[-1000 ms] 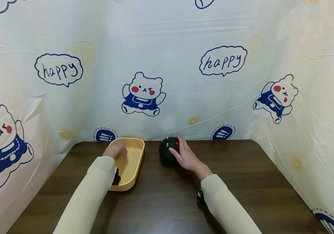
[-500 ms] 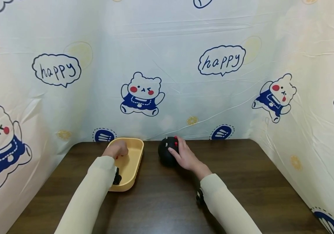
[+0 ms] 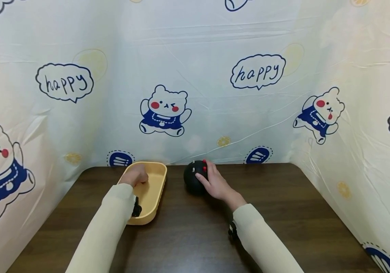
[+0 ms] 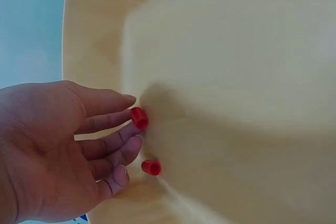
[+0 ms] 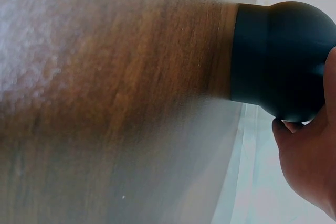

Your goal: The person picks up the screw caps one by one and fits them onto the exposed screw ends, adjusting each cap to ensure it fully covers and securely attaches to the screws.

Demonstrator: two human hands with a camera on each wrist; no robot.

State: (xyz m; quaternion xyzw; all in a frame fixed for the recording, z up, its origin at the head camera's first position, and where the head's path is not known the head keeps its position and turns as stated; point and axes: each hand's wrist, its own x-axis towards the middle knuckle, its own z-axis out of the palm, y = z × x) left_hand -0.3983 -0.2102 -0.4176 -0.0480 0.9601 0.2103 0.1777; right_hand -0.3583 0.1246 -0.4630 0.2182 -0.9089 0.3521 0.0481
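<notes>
My left hand (image 3: 135, 175) reaches into a yellow tray (image 3: 155, 189), fingers curled down. In the left wrist view, a small red tube (image 4: 139, 118) sits at the tips of its thumb and fingers, which pinch it. A second red tube (image 4: 151, 168) lies in the tray just beyond the lower fingertips. My right hand (image 3: 218, 184) grips the right side of a black ball (image 3: 193, 178), thumb on the near side. The ball bears small red pieces (image 3: 204, 168) and silver pegs (image 3: 193, 170). In the right wrist view, it sits on a short round base (image 5: 249, 53) on the table.
The dark wooden table (image 3: 181, 242) ends at a curtain (image 3: 208, 113) printed with bears and lettering, which also closes off both sides. The tray stands left of the ball, near the back edge, with a strip of table between them.
Both hands stay at the tray and the ball; the left fingers shift slightly inside the tray. The whole head view drifts a little to the left.
</notes>
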